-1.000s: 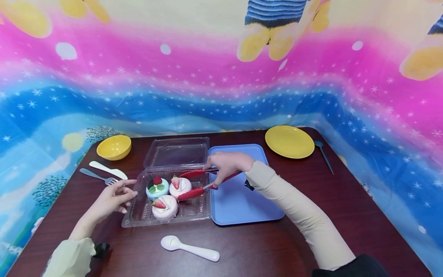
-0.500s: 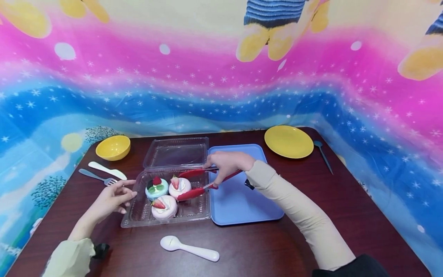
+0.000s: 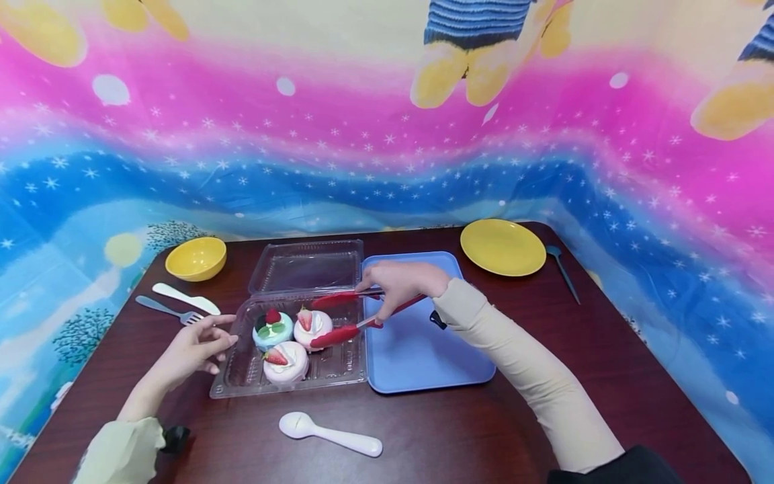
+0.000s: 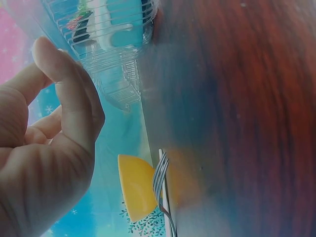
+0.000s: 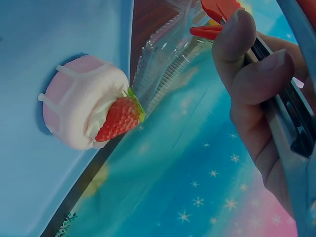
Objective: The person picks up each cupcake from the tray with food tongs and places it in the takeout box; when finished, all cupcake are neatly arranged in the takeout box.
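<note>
My right hand [image 3: 399, 282] holds red-tipped metal tongs [image 3: 346, 333] over the right half of a clear plastic cake box [image 3: 338, 370]. The spread tips reach toward a pink strawberry-topped cake [image 3: 317, 331], the nearer tip overlapping its right side. Beside it in the box sit a second pink cake [image 3: 289, 368] and a blue one [image 3: 273, 335] with a red berry. My left hand [image 3: 195, 346] is at the box's left edge, fingers loosely bent, fingertips right at the rim. Another pink cake [image 5: 81, 101] stands on the blue tray [image 5: 29, 177] in the right wrist view; my right hand and arm hide it in the head view.
Behind the box lies its raised lid [image 3: 305, 265]. A yellow bowl [image 3: 196, 259], white knife [image 3: 184, 297] and grey fork [image 3: 166, 309] are at left. A white spoon [image 3: 338, 435] lies in front. At back right are a yellow plate [image 3: 503, 247] and dark spoon [image 3: 562, 272].
The right hand and tongs have shifted very slightly to the right, the tips still beside the same cake. The left hand keeps its place at the box rim.
</note>
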